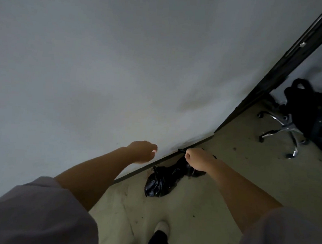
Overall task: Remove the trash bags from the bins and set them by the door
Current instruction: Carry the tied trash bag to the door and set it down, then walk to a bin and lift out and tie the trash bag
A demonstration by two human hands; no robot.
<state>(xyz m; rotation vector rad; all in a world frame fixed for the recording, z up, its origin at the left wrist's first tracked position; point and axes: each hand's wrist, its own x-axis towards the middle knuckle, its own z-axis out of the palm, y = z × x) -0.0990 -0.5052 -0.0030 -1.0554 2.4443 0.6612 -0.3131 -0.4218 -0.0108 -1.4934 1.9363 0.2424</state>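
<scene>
A tied black trash bag point(158, 183) lies on the floor against the base of the pale wall. A second black trash bag point(188, 167) hangs just beyond it, largely hidden under my right hand point(198, 158), which is shut on its knotted top. My left hand point(143, 151) hovers to the left in front of the wall, fingers loosely curled, holding nothing. No bins are in view.
A dark door frame point(286, 67) runs up the right side beside the wall point(103, 60). Past it stands a black office chair with a chrome star base point(287, 128). My shoe point(161, 228) is on the stained floor below the bags.
</scene>
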